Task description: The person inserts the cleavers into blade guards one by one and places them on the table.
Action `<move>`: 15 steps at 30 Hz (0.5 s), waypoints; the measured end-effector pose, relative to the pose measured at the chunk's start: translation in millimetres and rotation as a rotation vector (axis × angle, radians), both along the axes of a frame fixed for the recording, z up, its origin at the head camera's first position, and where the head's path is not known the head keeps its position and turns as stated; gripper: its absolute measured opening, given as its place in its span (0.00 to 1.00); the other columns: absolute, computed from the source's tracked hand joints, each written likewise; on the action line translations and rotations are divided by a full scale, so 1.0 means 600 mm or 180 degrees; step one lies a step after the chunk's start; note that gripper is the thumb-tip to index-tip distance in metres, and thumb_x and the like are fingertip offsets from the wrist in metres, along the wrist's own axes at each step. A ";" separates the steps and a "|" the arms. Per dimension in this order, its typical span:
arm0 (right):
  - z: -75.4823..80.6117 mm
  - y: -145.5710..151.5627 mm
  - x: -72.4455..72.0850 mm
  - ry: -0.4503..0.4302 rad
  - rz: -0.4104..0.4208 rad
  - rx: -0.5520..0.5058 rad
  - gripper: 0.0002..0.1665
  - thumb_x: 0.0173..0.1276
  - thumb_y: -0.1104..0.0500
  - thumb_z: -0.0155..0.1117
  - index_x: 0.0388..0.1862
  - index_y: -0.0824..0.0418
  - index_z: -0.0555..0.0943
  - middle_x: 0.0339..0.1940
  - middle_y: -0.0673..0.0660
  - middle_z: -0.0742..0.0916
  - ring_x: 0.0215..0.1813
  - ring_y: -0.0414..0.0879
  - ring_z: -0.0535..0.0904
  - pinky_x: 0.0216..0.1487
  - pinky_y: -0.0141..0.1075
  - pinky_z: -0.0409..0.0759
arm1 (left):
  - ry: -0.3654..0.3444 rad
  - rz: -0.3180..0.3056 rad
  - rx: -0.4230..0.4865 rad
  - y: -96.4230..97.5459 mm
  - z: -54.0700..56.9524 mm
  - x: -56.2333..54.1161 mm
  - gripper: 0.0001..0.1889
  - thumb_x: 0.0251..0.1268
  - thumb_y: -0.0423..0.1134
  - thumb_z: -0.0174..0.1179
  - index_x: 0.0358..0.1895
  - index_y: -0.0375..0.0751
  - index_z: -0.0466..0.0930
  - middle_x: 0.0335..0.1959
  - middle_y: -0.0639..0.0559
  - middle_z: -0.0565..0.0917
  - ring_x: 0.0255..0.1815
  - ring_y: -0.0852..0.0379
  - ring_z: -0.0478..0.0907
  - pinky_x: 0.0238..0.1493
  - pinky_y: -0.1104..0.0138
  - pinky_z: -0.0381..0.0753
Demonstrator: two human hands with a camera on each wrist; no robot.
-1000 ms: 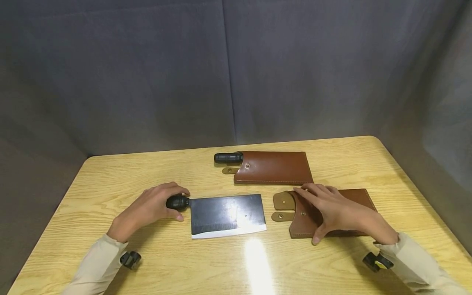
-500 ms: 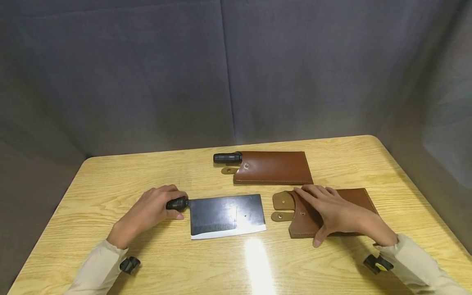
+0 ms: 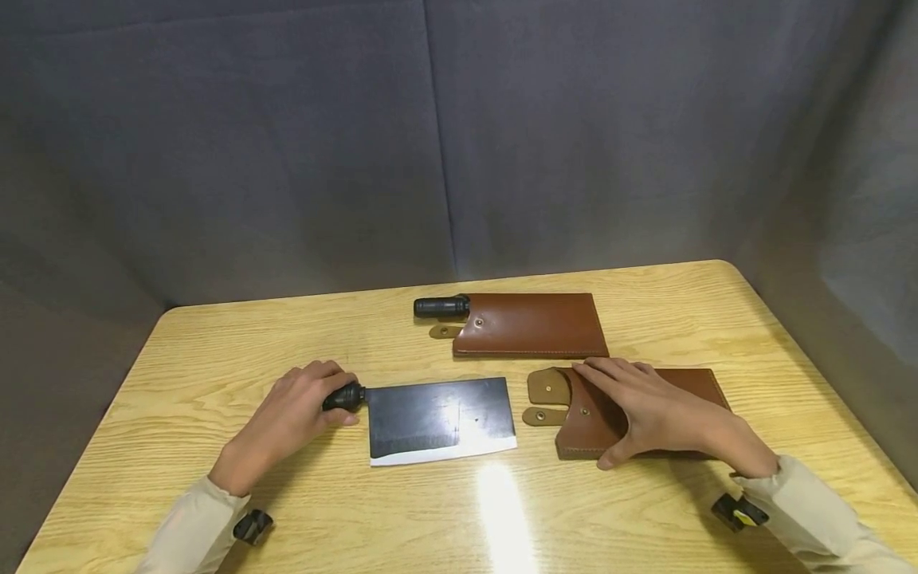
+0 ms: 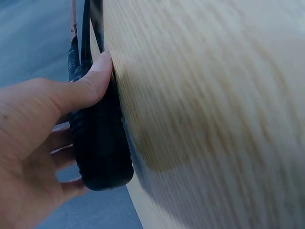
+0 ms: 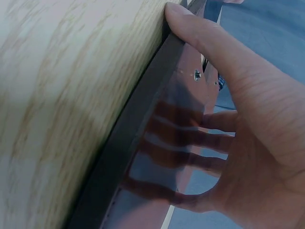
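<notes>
Cleaver (image 3: 423, 418) lies nearly nine-to-three in the head view, your left hand (image 3: 301, 399) nearest, grasping its handle (image 3: 344, 396) at the nine end. Its blade (image 3: 445, 422) points toward three, stopping just short of the tabs (image 3: 548, 388) at the sheath (image 3: 595, 424), whose mouth faces nine. Your right hand (image 3: 656, 410) holds the sheath across its width, thumb at six, fingers toward twelve.

From the left wrist, your thumb curls over the handle and the blade runs toward twelve.

From the right wrist, the sheath runs one-to-seven, your fingers reaching it from three; you cannot tell how firmly they press.
</notes>
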State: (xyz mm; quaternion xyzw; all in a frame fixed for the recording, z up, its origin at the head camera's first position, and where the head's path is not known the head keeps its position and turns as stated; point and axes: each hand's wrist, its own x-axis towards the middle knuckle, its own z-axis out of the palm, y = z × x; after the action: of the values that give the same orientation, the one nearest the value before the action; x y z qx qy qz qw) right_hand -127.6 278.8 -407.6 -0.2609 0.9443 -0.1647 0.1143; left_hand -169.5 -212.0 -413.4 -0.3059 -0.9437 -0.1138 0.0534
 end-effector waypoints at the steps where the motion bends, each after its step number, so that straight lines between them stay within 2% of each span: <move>1: 0.000 0.000 0.000 0.0020 -0.0001 0.0007 0.77 0.44 0.26 0.83 0.83 0.65 0.59 0.81 0.69 0.66 0.79 0.74 0.62 0.71 0.75 0.58 | 0.0069 0.0007 -0.0022 0.002 -0.002 0.000 0.26 0.55 0.46 0.79 0.55 0.36 0.87 0.48 0.44 0.86 0.43 0.51 0.81 0.43 0.50 0.81; 4: 0.001 -0.001 0.000 0.0096 0.0014 0.0025 0.77 0.44 0.27 0.84 0.82 0.65 0.60 0.80 0.69 0.67 0.78 0.73 0.64 0.70 0.75 0.59 | 0.0333 0.0007 -0.0086 0.007 -0.006 -0.002 0.26 0.55 0.46 0.79 0.54 0.34 0.87 0.44 0.45 0.85 0.42 0.49 0.81 0.44 0.46 0.82; 8: 0.004 -0.004 -0.001 0.0197 0.0065 0.0045 0.76 0.44 0.27 0.84 0.82 0.65 0.61 0.80 0.68 0.68 0.78 0.72 0.65 0.69 0.75 0.62 | 0.0616 0.0014 -0.0108 0.012 -0.012 -0.007 0.24 0.55 0.44 0.81 0.51 0.33 0.88 0.39 0.45 0.84 0.36 0.50 0.80 0.42 0.45 0.83; 15: 0.006 -0.008 0.001 0.0237 0.0055 0.0080 0.76 0.44 0.29 0.85 0.82 0.65 0.61 0.80 0.68 0.69 0.78 0.72 0.65 0.69 0.75 0.62 | 0.0685 0.0060 -0.0061 0.016 -0.016 -0.006 0.24 0.56 0.43 0.80 0.52 0.32 0.88 0.38 0.45 0.85 0.33 0.51 0.79 0.42 0.46 0.83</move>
State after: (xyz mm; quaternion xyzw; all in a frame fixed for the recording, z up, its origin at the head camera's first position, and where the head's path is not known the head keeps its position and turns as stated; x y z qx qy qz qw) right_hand -127.0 273.8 -403.9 -0.2736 0.9476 -0.1421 0.0838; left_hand -173.3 -202.6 -423.1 -0.3079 -0.9364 -0.0707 0.1526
